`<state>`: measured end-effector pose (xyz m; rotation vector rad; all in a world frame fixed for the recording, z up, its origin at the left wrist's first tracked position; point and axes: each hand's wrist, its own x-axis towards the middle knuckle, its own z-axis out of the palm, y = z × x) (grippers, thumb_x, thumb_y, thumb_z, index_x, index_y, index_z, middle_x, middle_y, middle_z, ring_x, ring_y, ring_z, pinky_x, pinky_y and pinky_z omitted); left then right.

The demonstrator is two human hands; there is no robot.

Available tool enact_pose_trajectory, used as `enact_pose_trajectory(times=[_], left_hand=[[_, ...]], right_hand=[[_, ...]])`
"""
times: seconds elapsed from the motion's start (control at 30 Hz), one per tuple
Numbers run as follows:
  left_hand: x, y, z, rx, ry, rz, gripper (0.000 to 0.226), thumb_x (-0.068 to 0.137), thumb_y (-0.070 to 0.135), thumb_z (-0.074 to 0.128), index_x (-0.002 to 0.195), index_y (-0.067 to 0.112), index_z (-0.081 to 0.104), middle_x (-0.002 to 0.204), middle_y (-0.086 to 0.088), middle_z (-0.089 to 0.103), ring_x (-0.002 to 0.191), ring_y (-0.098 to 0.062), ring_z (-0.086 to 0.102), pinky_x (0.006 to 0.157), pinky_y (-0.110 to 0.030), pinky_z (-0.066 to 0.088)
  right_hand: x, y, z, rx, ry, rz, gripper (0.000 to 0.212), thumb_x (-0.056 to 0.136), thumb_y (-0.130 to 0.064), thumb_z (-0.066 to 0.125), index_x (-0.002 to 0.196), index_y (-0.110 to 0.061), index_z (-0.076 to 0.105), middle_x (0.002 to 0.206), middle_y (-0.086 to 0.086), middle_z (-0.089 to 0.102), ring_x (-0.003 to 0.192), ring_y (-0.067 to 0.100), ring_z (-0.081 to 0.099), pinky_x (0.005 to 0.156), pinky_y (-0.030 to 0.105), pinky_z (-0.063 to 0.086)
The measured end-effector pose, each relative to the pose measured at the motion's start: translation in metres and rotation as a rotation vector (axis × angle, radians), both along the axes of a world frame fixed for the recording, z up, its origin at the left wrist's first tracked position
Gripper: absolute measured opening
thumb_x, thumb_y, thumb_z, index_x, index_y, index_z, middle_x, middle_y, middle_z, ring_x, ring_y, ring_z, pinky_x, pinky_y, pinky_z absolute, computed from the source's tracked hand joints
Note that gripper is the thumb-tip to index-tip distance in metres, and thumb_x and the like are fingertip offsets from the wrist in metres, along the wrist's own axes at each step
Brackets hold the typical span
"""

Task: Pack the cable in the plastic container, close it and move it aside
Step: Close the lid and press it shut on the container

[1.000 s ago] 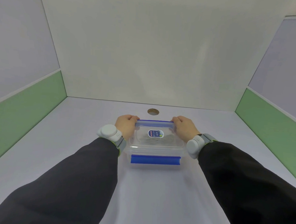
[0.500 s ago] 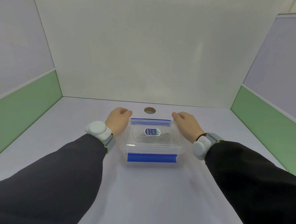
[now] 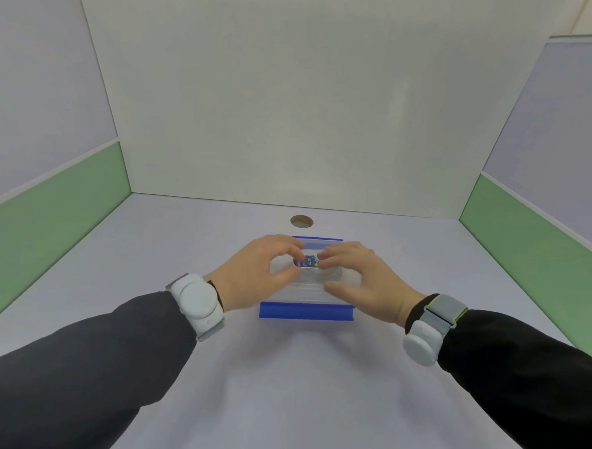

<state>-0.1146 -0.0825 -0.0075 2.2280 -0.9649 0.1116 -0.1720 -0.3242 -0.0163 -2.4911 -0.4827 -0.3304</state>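
Clear plastic container [image 3: 313, 287]: sits on the pale worktop [image 3: 279, 378], just in front of the round hole [image 3: 301, 221] near the back wall; lid on.
Lid: transparent, with a blue oval label [image 3: 307, 261] near its middle; label partly covered by fingertips.
Blue latches: near latch [image 3: 306, 311] down along the container's front edge; far latch [image 3: 318, 239] shows as a blue strip on the side toward the hole.
Cable: greyish blur under the lid inside the container, too smeared to make out shape.
Left hand [image 3: 256, 273]: over the left half of the lid, fingers curled, thumb and fingertips close to the label; contact with the lid likely, not gripping anything I can confirm.
Right hand [image 3: 363, 282]: over the right half of the lid, fingers bent down toward the label, thumb stretched out low toward the near latch; open, nothing clasped.
Hand spacing: fingertips nearly meet above the label.
Wrists: white puck-shaped wristband [image 3: 196, 305] on the left, grey-strapped one [image 3: 426, 334] on the right; dark sleeves on both arms.
Surround: white back wall, green-banded side panels either side of the container.
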Motion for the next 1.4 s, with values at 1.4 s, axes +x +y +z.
enact_pose_trajectory(times=[1.4], left_hand=[[-0.002, 0.01, -0.038, 0.304, -0.417, -0.149, 0.054, 0.098, 0.049, 0.044, 0.147, 0.026, 0.046, 0.156, 0.008, 0.041, 0.147, -0.009, 0.032, 0.119, -0.027, 0.022]], right_hand=[[-0.01, -0.008, -0.035, -0.209, -0.2, 0.103, 0.054, 0.095, -0.044, 0.058, 0.143, -0.019, 0.055, 0.153, -0.004, 0.048, 0.144, 0.017, 0.039, 0.117, 0.042, 0.029]])
